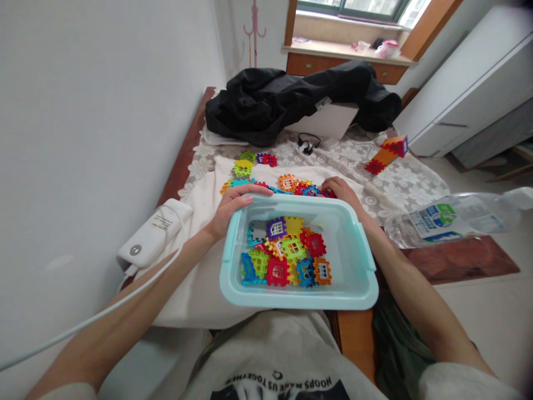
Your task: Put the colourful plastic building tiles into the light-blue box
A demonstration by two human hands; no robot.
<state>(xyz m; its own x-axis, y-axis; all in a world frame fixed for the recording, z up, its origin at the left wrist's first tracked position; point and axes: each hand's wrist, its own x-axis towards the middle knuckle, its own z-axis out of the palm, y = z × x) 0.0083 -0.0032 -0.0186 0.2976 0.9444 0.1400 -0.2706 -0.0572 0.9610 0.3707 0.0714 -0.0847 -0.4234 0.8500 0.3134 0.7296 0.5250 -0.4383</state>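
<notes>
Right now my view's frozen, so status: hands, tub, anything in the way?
Left hand on tub, far-left corner. Right hand at loose pieces beyond. Colored pieces inside tub. Possible obstacle: clear bottle outside right forearm.

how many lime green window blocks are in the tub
2 visible: one lime-green square plastic window block near the middle of the pale-blue rectangular plastic tub, a second block toward its left. More may be hidden underneath.
</notes>
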